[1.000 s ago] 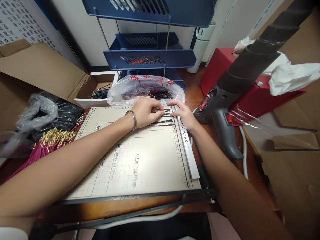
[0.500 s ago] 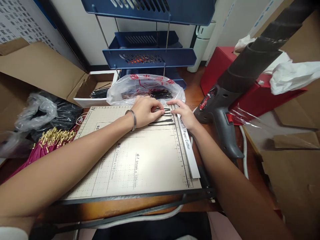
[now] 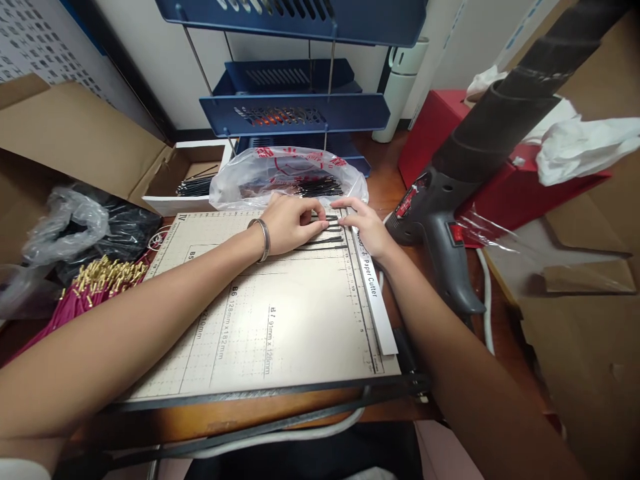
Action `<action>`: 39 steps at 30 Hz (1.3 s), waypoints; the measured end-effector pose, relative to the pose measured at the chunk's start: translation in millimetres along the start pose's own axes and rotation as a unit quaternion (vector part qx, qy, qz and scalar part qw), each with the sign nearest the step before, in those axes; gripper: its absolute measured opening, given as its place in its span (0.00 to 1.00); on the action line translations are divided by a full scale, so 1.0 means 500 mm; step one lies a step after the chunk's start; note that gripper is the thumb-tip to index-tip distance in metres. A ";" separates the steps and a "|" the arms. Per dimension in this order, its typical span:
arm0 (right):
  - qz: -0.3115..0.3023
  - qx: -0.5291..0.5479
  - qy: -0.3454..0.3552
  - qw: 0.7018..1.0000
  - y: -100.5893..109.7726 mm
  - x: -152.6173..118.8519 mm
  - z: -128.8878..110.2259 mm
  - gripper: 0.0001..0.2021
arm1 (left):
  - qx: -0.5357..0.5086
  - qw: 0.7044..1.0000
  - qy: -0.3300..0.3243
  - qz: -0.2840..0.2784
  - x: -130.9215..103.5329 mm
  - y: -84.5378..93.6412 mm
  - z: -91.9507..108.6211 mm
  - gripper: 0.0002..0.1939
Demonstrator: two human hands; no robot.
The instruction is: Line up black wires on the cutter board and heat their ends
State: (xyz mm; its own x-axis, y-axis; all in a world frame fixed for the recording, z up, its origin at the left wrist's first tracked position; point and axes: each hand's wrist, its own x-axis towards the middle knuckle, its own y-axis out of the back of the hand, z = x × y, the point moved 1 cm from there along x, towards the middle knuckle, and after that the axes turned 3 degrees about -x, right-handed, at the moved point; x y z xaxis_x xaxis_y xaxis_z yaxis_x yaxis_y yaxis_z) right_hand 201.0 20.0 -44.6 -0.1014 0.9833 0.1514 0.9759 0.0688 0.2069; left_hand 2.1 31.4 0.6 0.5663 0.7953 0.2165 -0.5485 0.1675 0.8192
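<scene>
Left hand (image 3: 289, 223) half-curled (thumb extended); touching black cords (image 3: 327, 241)

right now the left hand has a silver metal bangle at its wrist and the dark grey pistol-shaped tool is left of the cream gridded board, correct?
Wrong side: the head view shows the dark grey pistol-shaped tool right of the cream gridded board. The left hand does have a silver metal bangle at its wrist.

A blue tiered letter tray (image 3: 345, 111) stood at the back, a pale bottle (image 3: 397, 100) beside it, crumpled white tissues (image 3: 585, 148) atop a red box (image 3: 436, 130).
</scene>
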 end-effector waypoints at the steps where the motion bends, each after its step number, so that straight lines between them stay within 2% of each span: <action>1: 0.001 0.000 0.000 1.000 0.000 0.000 0.000 0.17 | -0.001 1.000 -0.002 0.001 0.000 0.000 0.000 0.12; 39: -0.012 -0.008 0.003 1.000 0.001 0.004 -0.001 0.12 | -0.014 0.999 -0.026 -0.012 -0.001 0.004 -0.004 0.12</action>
State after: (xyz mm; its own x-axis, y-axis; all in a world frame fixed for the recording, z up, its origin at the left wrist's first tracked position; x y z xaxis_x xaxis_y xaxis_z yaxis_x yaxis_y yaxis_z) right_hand 201.2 21.9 -43.9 -0.1267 0.9804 0.1512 0.9701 0.0907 0.2252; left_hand -0.3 32.4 1.1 0.6099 0.7599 0.2249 -0.5512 0.2029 0.8094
